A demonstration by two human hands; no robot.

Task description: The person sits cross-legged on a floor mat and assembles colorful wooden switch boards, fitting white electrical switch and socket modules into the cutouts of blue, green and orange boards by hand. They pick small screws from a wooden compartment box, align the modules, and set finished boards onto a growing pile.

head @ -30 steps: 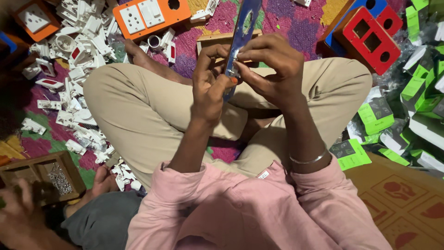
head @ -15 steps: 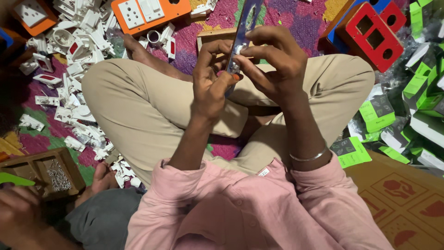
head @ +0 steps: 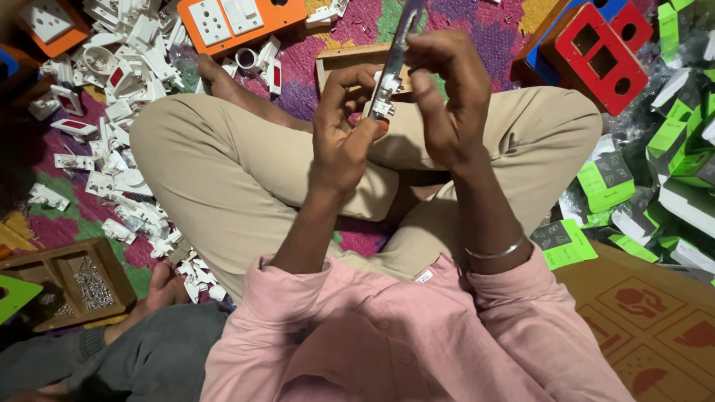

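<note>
Both hands are up over the crossed legs in beige trousers (head: 223,171), working one slim tool between them. The left hand (head: 342,145) has its fingers curled around the lower end of a long, narrow metallic strip (head: 393,56), thumb pressed near a small white fitting (head: 383,104) clipped to it. The right hand (head: 447,97) closes over the same strip from the other side, fingers bent and pinching just above that fitting (a silver bangle (head: 493,251) sits on that wrist). The strip tilts up and away from the body, its top running out of view. On the floor, a heap of white switch parts (head: 112,112) spreads to the left, an orange switch plate (head: 238,18) lies beyond the knee, a red box (head: 596,52) sits to the right, and a wooden tray of screws (head: 71,279) is near a second person's hand (head: 167,286).
</note>
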